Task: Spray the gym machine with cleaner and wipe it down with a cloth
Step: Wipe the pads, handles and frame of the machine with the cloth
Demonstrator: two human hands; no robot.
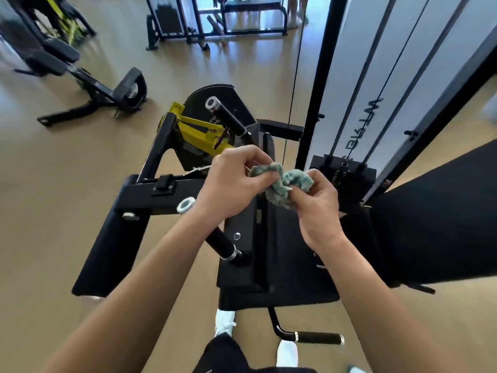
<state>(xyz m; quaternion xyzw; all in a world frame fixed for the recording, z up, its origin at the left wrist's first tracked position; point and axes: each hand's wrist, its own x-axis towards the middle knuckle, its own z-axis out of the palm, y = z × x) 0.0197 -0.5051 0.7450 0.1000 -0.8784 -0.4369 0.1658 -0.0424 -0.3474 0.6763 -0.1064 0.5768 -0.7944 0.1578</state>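
Both forearms reach forward from the bottom of the view, bare, converging over the centre of the gym machine [269, 262].

Left hand [234, 184]: back of the hand uppermost, fingers curled under, thumb and forefinger pinching the left end of the cloth [285, 184].

Right hand [317, 208]: wrist bent, back of the hand toward the camera, fingers curled inward, fingertips pinching the right side of the same cloth.

The cloth is grey-green and crumpled into a loose wad, bunched between the two hands. It sits over the machine's black central frame. Whether it touches the frame cannot be told.

Machine: black frame with a yellow bracket [199, 130] behind the left hand. An upper grip handle [228, 117] with a metal end cap angles up just beyond the hands. A black pad [113, 251] extends down to the left. A lower grip handle [317, 337] projects at the near end. To the right stands the weight stack [347, 179], with guide rods [357, 84] rising before a white panel [403, 49]. A thin cable [295, 63] runs vertically beside the upright.

The person's white shoes [224, 320] stand at the machine's near edge. A separate bench [53, 57] stands well apart at upper left on the tan floor [67, 184].
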